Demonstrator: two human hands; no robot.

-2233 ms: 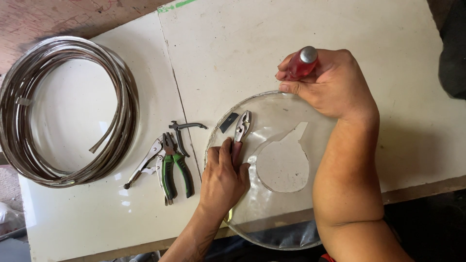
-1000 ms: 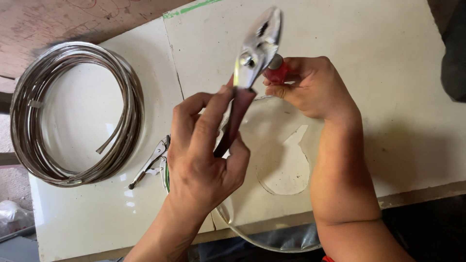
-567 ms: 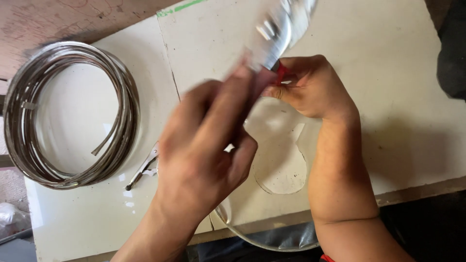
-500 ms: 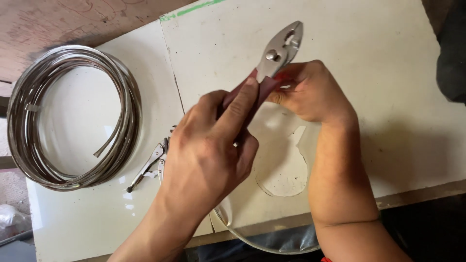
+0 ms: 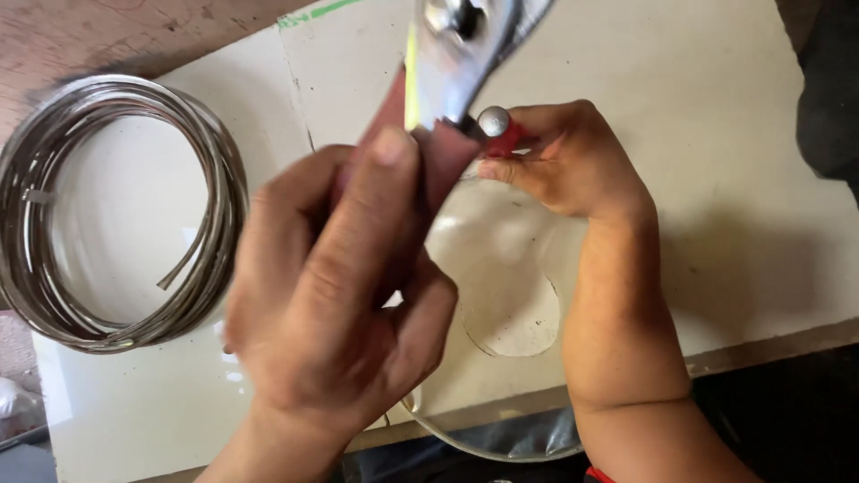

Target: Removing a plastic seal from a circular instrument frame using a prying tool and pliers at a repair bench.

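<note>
Nearest you, your left hand [image 5: 335,304] is raised off the table [image 5: 716,134] and closed around the dark red handles of a pair of slip-joint pliers [image 5: 452,63]; their metal head points up and away, blurred, and runs out of the top of the view, so you cannot tell how the jaws stand. Steel pliers like these are probably heavy and stiff, and the coated handles are the place to grip, well back from the pivot. Just beyond, your right hand [image 5: 564,161] is curled shut on a small red-handled tool with a round silver cap [image 5: 497,123], held touching or just beside the pliers' neck. Under both hands a round clear glass sheet [image 5: 501,295] lies at the near edge of the table, overhanging it slightly; judge it fragile, slippery and sharp at the rim. Farther off, toward the left edge, a coil of flat metal strip [image 5: 116,215] rests well apart from your hands.
</note>
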